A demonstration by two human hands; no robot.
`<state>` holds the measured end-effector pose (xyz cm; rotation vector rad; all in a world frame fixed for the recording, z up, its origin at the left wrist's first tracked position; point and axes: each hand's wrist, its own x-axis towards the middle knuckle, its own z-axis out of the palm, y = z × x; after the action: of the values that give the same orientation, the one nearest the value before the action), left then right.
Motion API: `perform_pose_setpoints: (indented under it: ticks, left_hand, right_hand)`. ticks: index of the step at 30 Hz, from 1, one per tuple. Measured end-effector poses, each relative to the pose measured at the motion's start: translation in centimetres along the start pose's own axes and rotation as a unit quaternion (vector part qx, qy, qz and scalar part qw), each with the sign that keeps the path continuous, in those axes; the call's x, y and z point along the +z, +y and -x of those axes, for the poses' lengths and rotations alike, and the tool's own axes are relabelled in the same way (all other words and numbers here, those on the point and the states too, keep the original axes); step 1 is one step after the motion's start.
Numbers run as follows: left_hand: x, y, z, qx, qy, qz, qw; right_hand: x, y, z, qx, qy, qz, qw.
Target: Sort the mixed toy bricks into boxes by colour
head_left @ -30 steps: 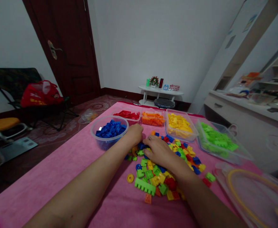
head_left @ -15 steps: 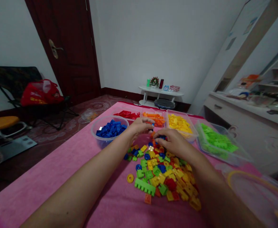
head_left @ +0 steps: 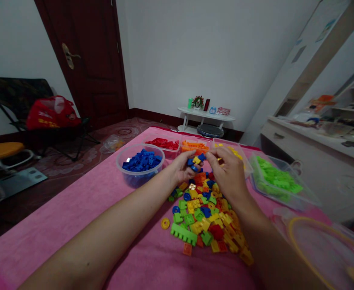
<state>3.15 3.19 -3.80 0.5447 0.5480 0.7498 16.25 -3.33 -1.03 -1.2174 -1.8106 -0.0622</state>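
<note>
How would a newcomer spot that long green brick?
Start at the pink-covered table. Find the loose multicoloured pile; at its near left edge, beside a lone yellow ring, lies the green brick. It is clearly longer than its neighbours, with teeth along one side.

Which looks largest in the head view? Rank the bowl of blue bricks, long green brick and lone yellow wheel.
1. Bowl of blue bricks
2. Long green brick
3. Lone yellow wheel
</note>
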Motion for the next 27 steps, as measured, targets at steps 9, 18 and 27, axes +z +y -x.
perform_pose_setpoints:
  ticks: [9,18,27]
  left_hand:
    - [0.2,3.7,2.0,0.095,-0.027,0.078,0.992]
    - [0.7,3.7,2.2,0.113,-0.021,0.048,0.992]
    - [0.8,3.5,2.2,0.115,0.016,0.000,0.993]
  right_hand:
    - [2.2,-0.9,2.7,0.012,-0.385,0.109,0.916]
    - [4.3,-3.2,3.5,-0.050,-0.307,0.070,0.948]
    - [3.6,-2.4,2.7,-0.057,-0.286,0.034,0.956]
